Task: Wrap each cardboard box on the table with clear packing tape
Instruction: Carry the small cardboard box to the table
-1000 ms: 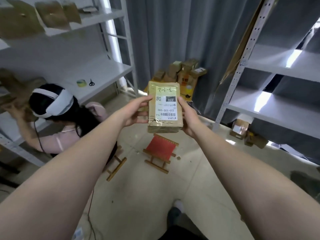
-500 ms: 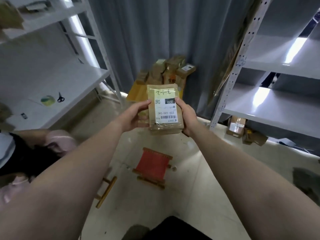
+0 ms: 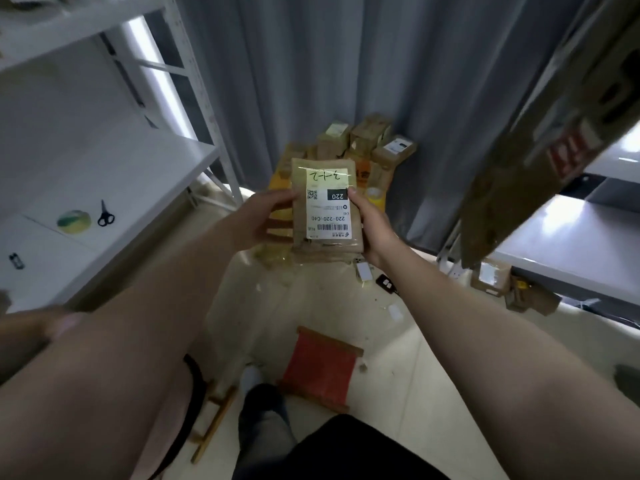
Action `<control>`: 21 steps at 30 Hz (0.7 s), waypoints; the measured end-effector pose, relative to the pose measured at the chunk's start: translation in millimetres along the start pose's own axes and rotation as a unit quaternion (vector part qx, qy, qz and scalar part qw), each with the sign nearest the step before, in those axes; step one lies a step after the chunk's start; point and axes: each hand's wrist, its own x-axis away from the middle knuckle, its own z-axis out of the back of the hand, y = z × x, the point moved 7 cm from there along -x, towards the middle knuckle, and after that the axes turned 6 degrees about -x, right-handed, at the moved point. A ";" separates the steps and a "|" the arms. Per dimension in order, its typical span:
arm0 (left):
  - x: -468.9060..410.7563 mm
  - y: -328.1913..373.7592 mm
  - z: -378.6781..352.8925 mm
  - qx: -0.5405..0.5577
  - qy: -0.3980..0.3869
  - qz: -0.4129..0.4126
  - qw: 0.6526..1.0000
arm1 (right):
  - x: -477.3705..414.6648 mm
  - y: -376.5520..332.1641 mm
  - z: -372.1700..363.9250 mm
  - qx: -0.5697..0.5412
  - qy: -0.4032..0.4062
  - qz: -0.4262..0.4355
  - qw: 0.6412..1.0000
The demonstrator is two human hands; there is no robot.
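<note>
Holding the cardboard box [image 3: 327, 237] up in front of the body, the person has one hand on each of its long sides. The left hand [image 3: 263, 220] grips the left edge, with the thumb on the front face and the fingers curled round the side. The right hand [image 3: 372, 230] grips the right edge, its thumb tip beside the black "220" patch. Glossy clear tape [image 3: 323, 167] covers the front of the box, over a white shipping label [image 3: 329, 220] that reads upside down to the wearer.

Beyond the held box, a pile of small boxes [image 3: 363, 140] sits on the floor against a grey curtain [image 3: 329, 57]. Below the hands, a red folding stool [image 3: 320, 370] stands on the pale floor. Well to the left of the left hand, a white shelf [image 3: 138, 161] carries a yellow-green roll [image 3: 73, 221] with black scissors [image 3: 105, 214] just beside it. Above and to the right of the right hand, a large brown cardboard sheet [image 3: 554, 133] slants across a metal rack.
</note>
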 end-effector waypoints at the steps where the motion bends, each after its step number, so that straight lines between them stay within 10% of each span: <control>1: -15.5 3.6 19.0 0.001 0.005 -0.010 1.000 | -18.9 -0.6 -11.4 0.007 0.001 0.000 1.000; 11: -162.6 51.9 182.1 0.040 -0.072 -0.009 0.997 | -199.3 -18.4 -115.7 0.042 0.061 0.002 0.997; 21: -300.3 53.1 197.5 0.018 -0.091 0.065 0.994 | -319.6 -19.5 -75.7 0.007 0.136 -0.008 0.991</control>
